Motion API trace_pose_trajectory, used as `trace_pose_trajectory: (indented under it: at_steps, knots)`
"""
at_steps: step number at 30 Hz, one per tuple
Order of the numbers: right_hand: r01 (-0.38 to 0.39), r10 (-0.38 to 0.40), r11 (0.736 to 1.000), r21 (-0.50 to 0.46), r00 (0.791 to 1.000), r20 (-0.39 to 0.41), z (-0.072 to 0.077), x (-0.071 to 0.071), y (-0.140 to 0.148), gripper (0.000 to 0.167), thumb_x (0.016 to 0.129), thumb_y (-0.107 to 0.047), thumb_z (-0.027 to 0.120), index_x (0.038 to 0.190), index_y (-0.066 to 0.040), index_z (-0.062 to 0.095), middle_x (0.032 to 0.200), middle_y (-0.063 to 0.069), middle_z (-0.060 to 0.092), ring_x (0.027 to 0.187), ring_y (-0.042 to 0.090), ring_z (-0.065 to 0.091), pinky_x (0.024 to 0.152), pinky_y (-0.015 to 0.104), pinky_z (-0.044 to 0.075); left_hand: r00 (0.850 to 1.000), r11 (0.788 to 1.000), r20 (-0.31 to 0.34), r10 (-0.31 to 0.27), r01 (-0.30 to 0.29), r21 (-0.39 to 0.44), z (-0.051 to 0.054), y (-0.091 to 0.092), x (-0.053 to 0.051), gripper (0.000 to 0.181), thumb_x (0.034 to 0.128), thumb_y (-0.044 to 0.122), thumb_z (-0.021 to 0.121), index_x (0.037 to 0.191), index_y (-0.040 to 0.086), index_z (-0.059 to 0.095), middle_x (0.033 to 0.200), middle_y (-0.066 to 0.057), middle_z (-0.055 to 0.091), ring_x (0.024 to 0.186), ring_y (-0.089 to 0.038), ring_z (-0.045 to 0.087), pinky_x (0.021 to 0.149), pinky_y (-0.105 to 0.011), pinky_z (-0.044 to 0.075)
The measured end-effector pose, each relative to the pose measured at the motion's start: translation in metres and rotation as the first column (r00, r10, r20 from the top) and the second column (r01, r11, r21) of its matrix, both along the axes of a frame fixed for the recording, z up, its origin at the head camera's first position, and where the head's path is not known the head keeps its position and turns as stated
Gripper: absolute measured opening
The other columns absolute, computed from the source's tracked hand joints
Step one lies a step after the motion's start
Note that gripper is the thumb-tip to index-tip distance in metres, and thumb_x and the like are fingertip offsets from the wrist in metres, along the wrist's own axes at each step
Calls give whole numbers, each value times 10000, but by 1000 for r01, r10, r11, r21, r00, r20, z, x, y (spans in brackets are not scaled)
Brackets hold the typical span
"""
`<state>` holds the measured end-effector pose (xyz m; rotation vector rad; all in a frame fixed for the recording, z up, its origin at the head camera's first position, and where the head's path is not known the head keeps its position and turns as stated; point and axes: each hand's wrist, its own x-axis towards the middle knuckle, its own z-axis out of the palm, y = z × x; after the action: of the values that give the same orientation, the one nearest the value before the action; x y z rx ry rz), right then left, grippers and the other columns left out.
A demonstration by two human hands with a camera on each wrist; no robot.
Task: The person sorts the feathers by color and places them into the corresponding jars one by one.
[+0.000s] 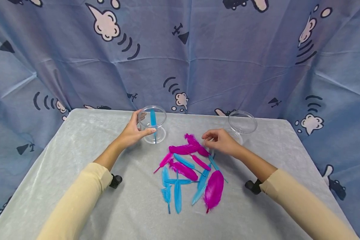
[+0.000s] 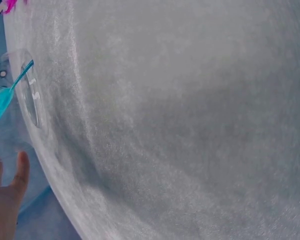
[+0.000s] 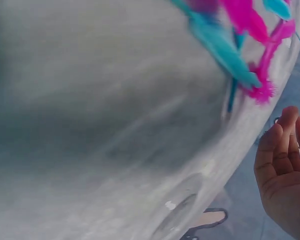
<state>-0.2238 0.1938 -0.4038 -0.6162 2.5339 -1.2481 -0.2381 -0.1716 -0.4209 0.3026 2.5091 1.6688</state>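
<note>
My left hand [image 1: 132, 132] holds a clear footed cup [image 1: 160, 120] at the back left of the table, thumb in front and fingers around its far side. A blue feather [image 1: 153, 119] stands upright inside that cup. Over the right edge of the feather pile, my right hand [image 1: 220, 142] hovers with fingers loosely bent and thumb close to them; nothing shows between them. Nearest to it lies a fluffy magenta feather [image 1: 192, 139]. In the right wrist view, the fingers [image 3: 285, 160] are likewise without a feather.
A second clear footed cup [image 1: 242, 122] stands behind the right hand, its base partly hidden. Several magenta and blue feathers, such as a broad magenta one [image 1: 214, 190] and a blue one [image 1: 177, 196], lie mid-table. A patterned blue curtain [image 1: 198, 66] hangs behind the table [image 1: 132, 206].
</note>
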Motion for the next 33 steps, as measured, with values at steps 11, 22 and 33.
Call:
trace_pose_trajectory:
  at_steps: [11, 22, 33]
  knots:
    - [-10, 10, 1000, 6, 997, 81, -15, 11, 29, 257, 886, -31, 704, 1091, 112, 639, 917, 188, 720, 751, 303, 661, 643, 287, 558, 999, 1000, 26, -19, 19, 2, 39, 10, 24, 912, 921, 181, 711, 1557, 14, 80, 1596, -247, 225, 1490, -378, 183, 1131, -611, 265]
    - [32, -24, 999, -39, 979, 203, -27, 20, 37, 284, 897, -60, 710, 1113, 103, 623, 918, 197, 725, 673, 207, 611, 606, 282, 528, 1000, 1000, 26, -11, 11, -8, 24, 8, 13, 925, 920, 191, 721, 1564, 44, 74, 1608, -216, 219, 1499, -357, 166, 1137, -600, 264]
    - [16, -1, 998, -65, 973, 230, -30, 22, 36, 311, 868, -19, 717, 1126, 114, 605, 891, 186, 726, 672, 134, 588, 598, 240, 500, 1000, 1000, -4, 7, -7, -27, 3, 1, 1, 983, 886, 325, 763, 1575, 121, 93, 1605, -129, 265, 1498, -309, 193, 1127, -584, 299]
